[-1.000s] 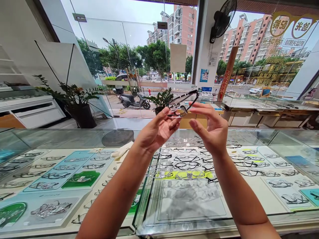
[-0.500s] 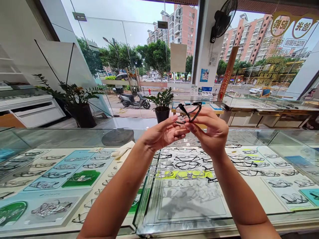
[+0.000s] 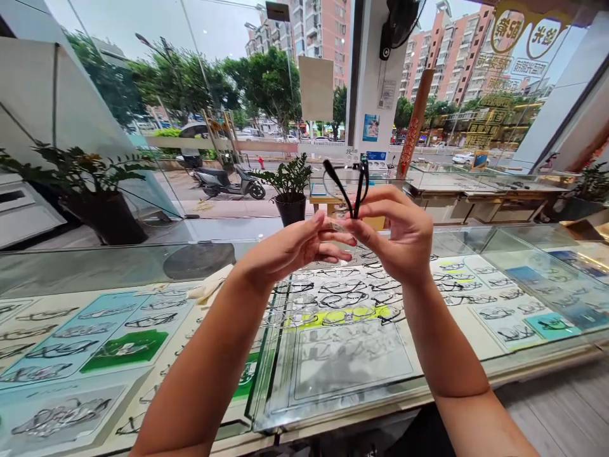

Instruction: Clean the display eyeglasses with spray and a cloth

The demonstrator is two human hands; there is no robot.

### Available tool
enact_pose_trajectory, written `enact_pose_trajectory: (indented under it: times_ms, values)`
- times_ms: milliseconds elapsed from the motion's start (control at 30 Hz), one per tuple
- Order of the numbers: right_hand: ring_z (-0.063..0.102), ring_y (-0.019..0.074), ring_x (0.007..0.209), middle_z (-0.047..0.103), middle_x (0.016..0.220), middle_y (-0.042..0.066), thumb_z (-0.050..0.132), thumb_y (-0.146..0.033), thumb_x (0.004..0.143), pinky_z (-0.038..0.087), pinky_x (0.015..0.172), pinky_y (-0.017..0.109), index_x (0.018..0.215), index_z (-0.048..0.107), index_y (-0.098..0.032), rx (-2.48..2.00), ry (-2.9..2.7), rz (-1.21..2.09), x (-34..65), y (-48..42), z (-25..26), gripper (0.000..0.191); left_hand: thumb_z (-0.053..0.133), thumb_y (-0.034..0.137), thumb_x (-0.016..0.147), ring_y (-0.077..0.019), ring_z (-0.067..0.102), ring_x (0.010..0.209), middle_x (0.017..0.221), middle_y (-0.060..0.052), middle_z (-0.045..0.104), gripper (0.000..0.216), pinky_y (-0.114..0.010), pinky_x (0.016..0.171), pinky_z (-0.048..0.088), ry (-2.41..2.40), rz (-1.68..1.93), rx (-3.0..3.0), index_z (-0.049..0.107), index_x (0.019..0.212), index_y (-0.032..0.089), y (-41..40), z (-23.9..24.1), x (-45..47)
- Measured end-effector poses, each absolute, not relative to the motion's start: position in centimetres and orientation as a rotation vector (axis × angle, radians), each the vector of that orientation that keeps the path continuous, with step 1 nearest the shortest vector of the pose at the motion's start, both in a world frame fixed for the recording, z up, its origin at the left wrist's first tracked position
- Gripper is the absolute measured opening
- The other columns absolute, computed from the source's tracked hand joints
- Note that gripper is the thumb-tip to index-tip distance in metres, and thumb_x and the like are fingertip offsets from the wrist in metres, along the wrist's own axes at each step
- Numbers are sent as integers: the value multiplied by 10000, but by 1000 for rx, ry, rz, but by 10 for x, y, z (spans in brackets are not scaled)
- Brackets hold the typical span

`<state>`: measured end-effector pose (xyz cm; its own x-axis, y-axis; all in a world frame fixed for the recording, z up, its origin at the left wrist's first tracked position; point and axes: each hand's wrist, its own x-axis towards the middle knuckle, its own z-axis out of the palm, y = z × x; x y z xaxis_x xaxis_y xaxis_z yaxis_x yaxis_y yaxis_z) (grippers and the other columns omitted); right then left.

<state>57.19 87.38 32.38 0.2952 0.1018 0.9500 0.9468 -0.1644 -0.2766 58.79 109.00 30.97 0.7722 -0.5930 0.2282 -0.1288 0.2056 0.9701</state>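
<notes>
Glasses (image 3: pixel 360 187) turned, black arms now pointing up in the right hand (image 3: pixel 399 235)

Since half a second ago the glasses have been swung round so that both arms are pointed upward, spread in a narrow V, and the view has been turned somewhat to the right and down. They are held in the air above the glass display counter (image 3: pixel 342 406), gripped low down between the thumb and fingertips of the right hand. The left hand (image 3: pixel 290 251) is held just beside them, open, with its thumb raised and its fingers stretched toward the right hand; whether the glasses are touched by it cannot be told. Beneath the hands, rows of spectacle frames (image 3: pixel 343 300) are laid out in the counter, some of them on a yellow-green strip (image 3: pixel 316 319). To the left, a pale cloth (image 3: pixel 209 285) is seen near a dark round disc (image 3: pixel 200 260). Beyond the counter, a potted plant (image 3: pixel 290 206) is placed behind the hands, and a scooter (image 3: pixel 221 183) is parked outside the glass front.
</notes>
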Motion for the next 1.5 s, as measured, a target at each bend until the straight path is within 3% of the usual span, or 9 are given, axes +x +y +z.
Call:
enact_pose_trajectory:
  times_ms: [100, 233, 400, 600, 1033, 1500]
  values:
    - [738, 230, 1032, 779, 1045, 12, 848, -440, 941, 620, 980, 443, 957, 820, -314, -1589, -934, -926, 575, 847, 329, 130, 767, 757, 889, -271, 750, 1041, 1215, -137, 773, 663, -334, 865, 569, -575, -1, 1642, 764, 1244, 197, 1089, 310, 586]
    - [725, 227, 999, 791, 1017, 38, 879, -495, 898, 583, 954, 426, 912, 821, -272, -1763, -911, -784, 591, 794, 326, 230, 783, 665, 915, -243, 709, 960, 1103, -98, 798, 508, -299, 830, 523, -533, 366, 1992, 794, 1119, 200, 1088, 314, 575]
    - [691, 214, 895, 769, 923, 52, 888, -591, 837, 547, 867, 386, 839, 809, -220, -1999, -734, -572, 621, 726, 298, 380, 729, 696, 926, -249, 709, 893, 1006, -83, 810, 488, -292, 752, 484, -549, 423, 2147, 811, 1004, 222, 1086, 325, 556]
    - [720, 251, 925, 789, 1029, 105, 811, -673, 823, 553, 905, 430, 844, 828, -189, -2309, -536, -404, 656, 671, 252, 485, 685, 678, 951, -246, 716, 920, 1015, -82, 806, 492, -293, 737, 481, -573, 387, 2230, 791, 1035, 205, 1085, 330, 548]
    - [751, 342, 1095, 844, 1129, 130, 768, -248, 894, 544, 989, 454, 818, 839, -216, -2791, -523, -353, 701, 613, 179, 109, 673, 660, 953, -229, 693, 885, 990, -68, 799, 458, -287, 716, 470, -603, 388, 2266, 789, 1018, 221, 1085, 330, 551]
    - [691, 328, 1120, 840, 1164, 100, 752, -274, 909, 505, 1004, 455, 907, 859, -230, -2952, -601, -288, 715, 593, 139, 116, 673, 680, 936, -244, 712, 907, 994, -74, 807, 464, -278, 691, 482, -603, 339, 2302, 792, 986, 235, 1082, 331, 554]
